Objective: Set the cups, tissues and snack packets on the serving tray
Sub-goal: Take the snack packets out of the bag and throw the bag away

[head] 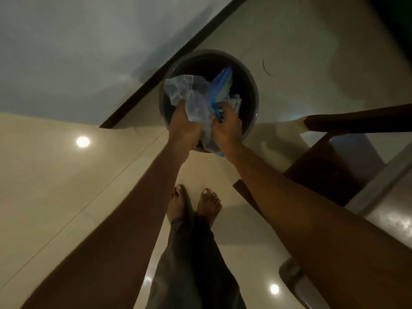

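Item 1, far left: glossy tiled floor (55, 197) carrying the reflection of a ceiling light, bare otherwise.

Item 2, left hand (184, 128): fingers curled and pinching the near edge of a crumpled clear plastic bag (194, 97).

Item 3, centre: round dark bin (252, 94) standing on the floor against a dark skirting strip (160, 79). The bag sits over its mouth, partly inside it. It is thin, translucent and bluish, heavily creased, and I judge it will slip and collapse readily.

Item 4, blue packet (223, 85): flat, with a paler face, upright inside the bin just right of the bag. I cannot tell whether it is a snack packet or waste.

Item 5, right hand (227, 124): closed on the bag's right side, fingertips touching the blue packet.

Item 6, right: dark wooden furniture (323, 170), near the bin.

Risk, as I judge it: no tray, cups or tissues are visible from my feed. The limp film could tear or spill its contents into the bin if the hands pull apart.
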